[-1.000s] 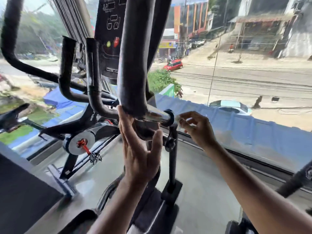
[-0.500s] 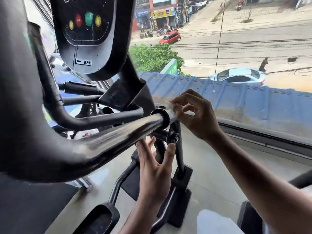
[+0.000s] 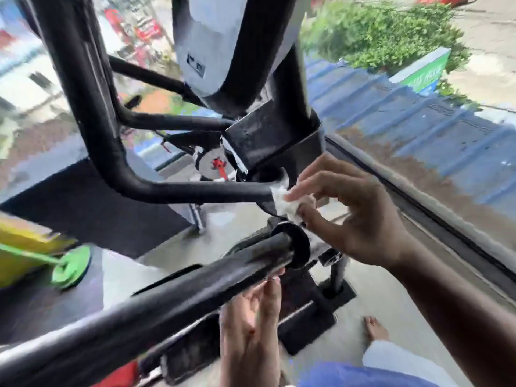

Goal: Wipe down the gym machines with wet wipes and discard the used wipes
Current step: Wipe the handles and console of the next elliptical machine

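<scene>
The right hand (image 3: 351, 216) works in a tight pocket: the black bracket (image 3: 268, 138) just above it, the curved black handlebar (image 3: 195, 189) at its fingertips, the thick grip bar (image 3: 173, 297) just below. Open floor (image 3: 385, 291) lies beneath its wrist. The window frame (image 3: 418, 202) bars the far side. The left hand (image 3: 251, 325) sits under the grip bar.

The wipe (image 3: 287, 202) is mostly covered by the fingers of the right hand (image 3: 354, 213), so only a crumpled white corner shows. The left hand (image 3: 251, 325) is partly behind the bar (image 3: 173, 291); its fingertips are hidden there, and whether they touch it cannot be told. The console (image 3: 223, 40) is cut off by the top edge. Left of the frame, a yellow and green object (image 3: 42, 263) is smeared by blur, perhaps a bucket. A bare foot (image 3: 375, 329) is half covered by cloth.
</scene>
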The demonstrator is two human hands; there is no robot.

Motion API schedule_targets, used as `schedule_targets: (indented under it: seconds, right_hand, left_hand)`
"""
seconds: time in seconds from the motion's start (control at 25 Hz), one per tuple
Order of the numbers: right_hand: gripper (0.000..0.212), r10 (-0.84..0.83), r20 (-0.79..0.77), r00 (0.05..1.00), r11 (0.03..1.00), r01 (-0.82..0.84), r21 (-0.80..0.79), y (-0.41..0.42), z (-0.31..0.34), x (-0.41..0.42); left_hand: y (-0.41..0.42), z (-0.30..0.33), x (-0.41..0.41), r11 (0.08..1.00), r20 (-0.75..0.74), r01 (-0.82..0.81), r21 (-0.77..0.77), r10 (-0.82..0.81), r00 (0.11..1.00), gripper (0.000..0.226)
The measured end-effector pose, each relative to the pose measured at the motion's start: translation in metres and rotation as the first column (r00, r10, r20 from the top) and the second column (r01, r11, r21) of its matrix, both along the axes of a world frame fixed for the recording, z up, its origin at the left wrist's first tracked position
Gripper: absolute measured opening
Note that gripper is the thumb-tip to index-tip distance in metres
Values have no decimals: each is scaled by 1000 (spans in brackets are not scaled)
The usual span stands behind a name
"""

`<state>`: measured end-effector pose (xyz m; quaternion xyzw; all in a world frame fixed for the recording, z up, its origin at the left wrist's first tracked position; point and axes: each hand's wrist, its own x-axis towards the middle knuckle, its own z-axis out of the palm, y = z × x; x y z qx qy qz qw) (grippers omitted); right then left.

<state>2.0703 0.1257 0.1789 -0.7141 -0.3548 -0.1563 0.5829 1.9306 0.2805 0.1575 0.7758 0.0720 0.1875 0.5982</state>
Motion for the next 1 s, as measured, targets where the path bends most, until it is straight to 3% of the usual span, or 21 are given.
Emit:
schedule_targets:
  seconds: [0.08, 0.2, 0.4, 0.6, 0.68, 0.76, 1.0]
  right_hand:
    - [16, 164, 19, 986, 984, -163, -65, -4, 2, 9]
    - [16, 358, 32, 933, 926, -351, -136, -7, 7, 17]
    - [20, 444, 72, 893, 878, -417, -236, -9, 6, 27]
    - [18, 537, 112, 836, 819, -485, -307, -2, 14, 34]
    - [16, 610, 131, 781, 769, -545, -335, -1, 19, 43]
    - [16, 675, 151, 723, 719, -597, -357, 2, 20, 53]
    - [14, 812, 156, 562, 575, -726, -378, 9, 16, 79]
  left_hand:
    - [-18, -1, 3, 980, 43, -197, 7, 196, 980, 47]
    - [-29, 1, 5, 944, 68, -328, 15, 327, 943, 29]
    - [-46, -11, 6, 923, 118, -383, -49, 386, 915, 19]
    - [-43, -16, 3, 858, 231, -507, 87, 478, 848, 14]
    - [-32, -9, -2, 746, 333, -657, 111, 595, 732, 12]
    - [-22, 5, -6, 609, 438, -785, 113, 679, 589, 24]
    - [-37, 48, 8, 154, 537, -946, 285, 792, 291, 58]
